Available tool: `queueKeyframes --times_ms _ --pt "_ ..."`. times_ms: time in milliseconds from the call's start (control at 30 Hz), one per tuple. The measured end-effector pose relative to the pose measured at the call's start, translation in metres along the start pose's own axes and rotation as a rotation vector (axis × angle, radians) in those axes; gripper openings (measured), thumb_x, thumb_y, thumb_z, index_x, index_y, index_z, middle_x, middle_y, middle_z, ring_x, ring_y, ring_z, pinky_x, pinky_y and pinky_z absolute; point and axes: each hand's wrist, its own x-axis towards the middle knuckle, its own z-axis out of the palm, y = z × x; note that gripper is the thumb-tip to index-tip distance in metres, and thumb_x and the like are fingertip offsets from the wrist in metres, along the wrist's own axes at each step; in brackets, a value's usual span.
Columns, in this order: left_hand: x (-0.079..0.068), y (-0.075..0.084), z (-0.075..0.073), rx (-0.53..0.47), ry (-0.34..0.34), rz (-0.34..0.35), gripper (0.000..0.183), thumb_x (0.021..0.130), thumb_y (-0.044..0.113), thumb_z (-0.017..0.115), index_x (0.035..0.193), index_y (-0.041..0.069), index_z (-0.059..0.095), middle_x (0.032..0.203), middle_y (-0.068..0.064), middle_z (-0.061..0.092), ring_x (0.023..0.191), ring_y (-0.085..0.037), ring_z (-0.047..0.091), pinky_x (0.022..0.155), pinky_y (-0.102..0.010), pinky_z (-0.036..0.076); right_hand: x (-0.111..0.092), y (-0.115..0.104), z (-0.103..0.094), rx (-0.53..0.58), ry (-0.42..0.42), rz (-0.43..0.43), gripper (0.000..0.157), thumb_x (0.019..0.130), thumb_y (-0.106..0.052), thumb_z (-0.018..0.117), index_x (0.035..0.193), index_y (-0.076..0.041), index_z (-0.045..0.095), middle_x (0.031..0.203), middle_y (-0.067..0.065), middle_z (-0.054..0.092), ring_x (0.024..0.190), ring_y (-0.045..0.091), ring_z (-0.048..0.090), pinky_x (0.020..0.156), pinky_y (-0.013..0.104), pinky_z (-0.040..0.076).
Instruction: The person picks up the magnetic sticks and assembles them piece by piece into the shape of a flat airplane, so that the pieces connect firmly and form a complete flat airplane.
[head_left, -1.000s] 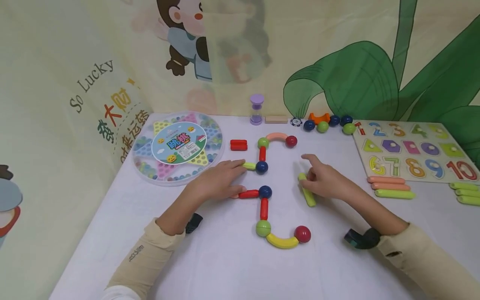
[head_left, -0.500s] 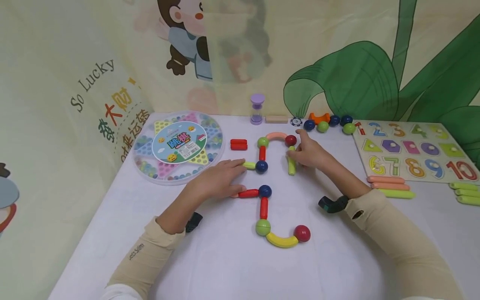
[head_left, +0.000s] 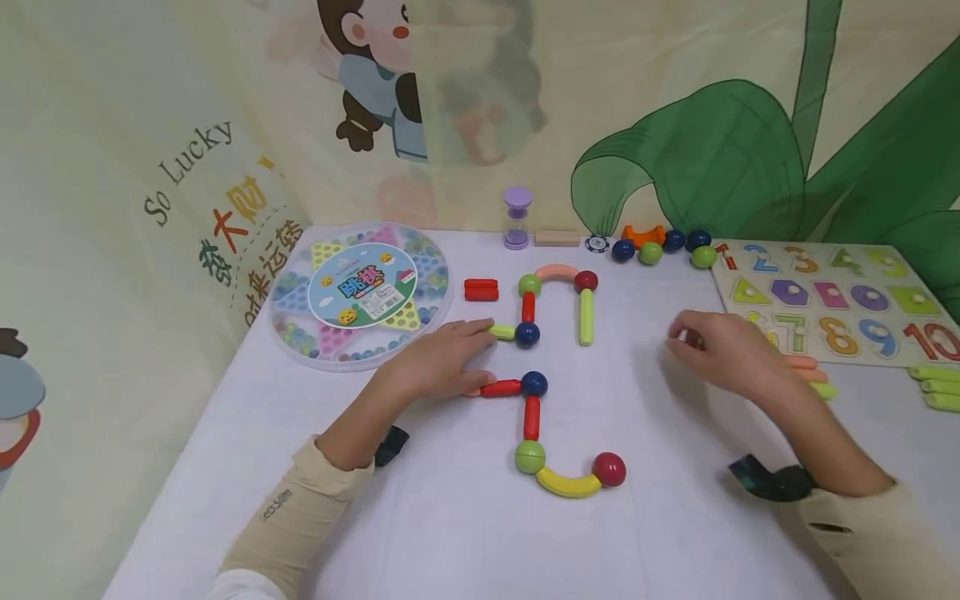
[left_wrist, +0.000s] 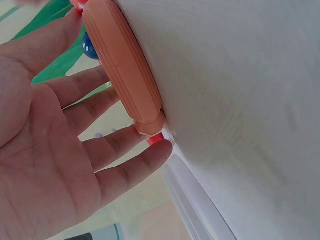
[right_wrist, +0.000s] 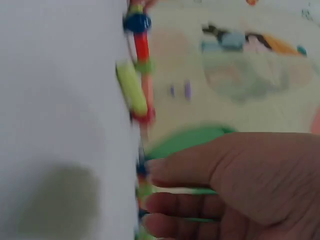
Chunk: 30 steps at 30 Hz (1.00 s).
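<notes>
My left hand lies on the table at the left of a figure built from rods and balls. In the left wrist view its fairly straight fingers touch a curved orange rod, which the hand hides from the head view. Beside those fingertips are a short green rod at a blue ball and a red rod at another blue ball. A straight light-green rod points down from a dark red ball. My right hand is off to the right, fingers loosely bent, holding nothing.
A round Chinese checkers box stands at the left. Two red rods lie beside it. An hourglass and several balls line the back. A number puzzle board and green rods are at the right.
My right hand carried the light-green rod up to the dark red ball, let it go there and moved back to the right. My left hand has stayed in place.
</notes>
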Motion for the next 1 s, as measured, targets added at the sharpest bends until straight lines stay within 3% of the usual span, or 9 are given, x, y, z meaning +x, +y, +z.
queueKeyframes --times_ms 133,267,400,467,567,633,800,1000 --pt "0.0 0.001 0.0 0.004 0.006 0.004 0.063 0.082 0.045 0.061 0.137 0.021 0.04 0.145 0.004 0.026 0.131 -0.017 0.023 0.099 -0.038 0.031 -0.043 0.047 -0.016 -0.131 -0.063 0.048 0.03 0.077 -0.014 0.071 0.103 0.0 0.064 0.083 0.012 0.06 0.071 0.022 0.049 0.054 0.03 0.044" --pt "0.0 0.001 0.0 0.009 0.004 -0.01 0.063 0.082 0.045 0.061 0.137 0.021 0.04 0.145 0.005 0.026 0.131 -0.017 0.023 0.099 -0.038 0.031 -0.063 0.083 -0.014 -0.225 -0.082 0.089 0.045 0.072 -0.016 0.075 0.111 -0.001 0.062 0.103 0.026 0.059 0.076 0.031 0.055 0.053 0.034 0.043" --pt "0.0 0.002 -0.001 -0.006 -0.009 -0.011 0.064 0.082 0.045 0.061 0.137 0.021 0.04 0.145 0.005 0.026 0.132 -0.017 0.022 0.1 -0.038 0.03 -0.069 0.089 -0.006 -0.289 -0.089 0.124 0.04 0.073 -0.019 0.074 0.107 0.0 0.063 0.1 0.026 0.059 0.071 0.03 0.054 0.051 0.034 0.041" --pt "0.0 0.002 -0.001 -0.007 -0.01 -0.011 0.064 0.082 0.044 0.061 0.137 0.021 0.04 0.145 0.005 0.026 0.132 -0.017 0.022 0.1 -0.038 0.03 -0.07 0.082 -0.002 -0.266 -0.118 0.135 0.036 0.074 -0.02 0.073 0.101 0.001 0.064 0.085 0.019 0.059 0.065 0.025 0.05 0.05 0.032 0.039" --pt "0.0 0.002 -0.001 -0.001 -0.007 -0.013 0.063 0.082 0.044 0.061 0.137 0.021 0.04 0.145 0.005 0.026 0.132 -0.016 0.022 0.1 -0.038 0.03 -0.068 0.062 0.006 -0.125 -0.129 0.105 0.031 0.074 -0.023 0.073 0.094 -0.001 0.064 0.072 0.008 0.056 0.062 0.017 0.046 0.049 0.028 0.038" --pt "-0.001 0.002 -0.001 0.001 -0.005 -0.011 0.063 0.082 0.044 0.061 0.137 0.021 0.04 0.145 0.005 0.026 0.131 -0.016 0.022 0.1 -0.038 0.03 -0.066 0.047 0.014 0.064 -0.157 0.095 0.03 0.076 -0.025 0.071 0.093 -0.002 0.061 0.068 0.001 0.05 0.06 0.017 0.047 0.049 0.028 0.039" --pt "0.0 0.003 -0.001 -0.011 -0.008 0.001 0.063 0.083 0.043 0.061 0.137 0.02 0.04 0.145 0.004 0.026 0.131 -0.018 0.022 0.099 -0.039 0.031 -0.052 0.017 0.032 0.518 -0.213 0.151 0.044 0.085 -0.028 0.062 0.114 -0.002 0.042 0.073 0.009 0.056 0.06 0.024 0.056 0.055 0.03 0.048" --pt "0.0 0.004 -0.002 -0.005 -0.011 -0.012 0.065 0.082 0.044 0.061 0.138 0.021 0.039 0.145 0.004 0.026 0.132 -0.018 0.022 0.099 -0.039 0.031 -0.031 -0.014 0.048 0.753 -0.23 0.149 0.053 0.086 -0.029 0.062 0.122 -0.004 0.032 0.081 0.014 0.061 0.064 0.03 0.06 0.064 0.033 0.052"
